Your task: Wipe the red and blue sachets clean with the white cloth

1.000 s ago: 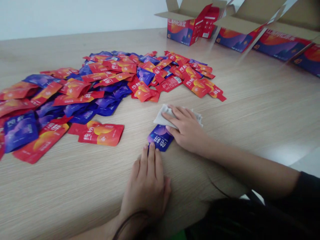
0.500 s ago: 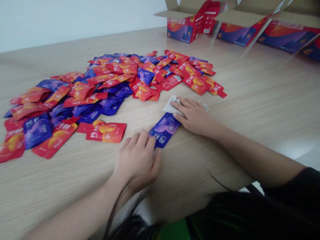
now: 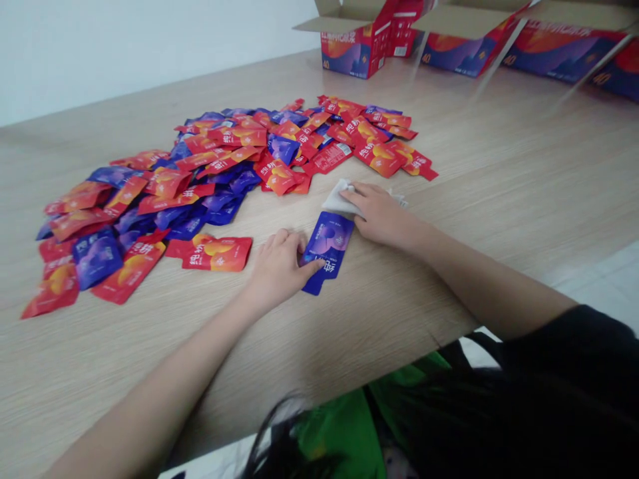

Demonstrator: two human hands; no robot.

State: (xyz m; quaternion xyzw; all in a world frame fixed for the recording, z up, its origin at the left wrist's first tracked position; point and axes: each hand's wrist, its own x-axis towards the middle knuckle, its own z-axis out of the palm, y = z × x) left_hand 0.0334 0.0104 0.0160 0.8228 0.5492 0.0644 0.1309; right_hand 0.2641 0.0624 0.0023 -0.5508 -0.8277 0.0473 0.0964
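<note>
A blue-and-purple sachet (image 3: 327, 239) lies flat on the table, its notched spout end towards me. My left hand (image 3: 280, 266) is at its left edge, closed on it: the thumb rests across the lower part and the fingers curl at the side. At the sachet's far end is a folded white cloth (image 3: 337, 198), which my right hand (image 3: 377, 211) grips and presses down; the cloth covers the top edge. Left of my left hand, a single red sachet (image 3: 215, 254) with orange fruit printed on it lies apart.
A heap of red and blue sachets (image 3: 239, 138) spreads across the table (image 3: 464, 219) beyond my hands. Along the back right stand several printed cartons, among them one with raised flaps (image 3: 352, 52). A white wall (image 3: 124, 46) rises behind the table.
My left hand has turned, so its thumb now lies on top of the blue sachet and the spout end shows. My right hand still has the cloth at the far end. The view has shifted slightly.
</note>
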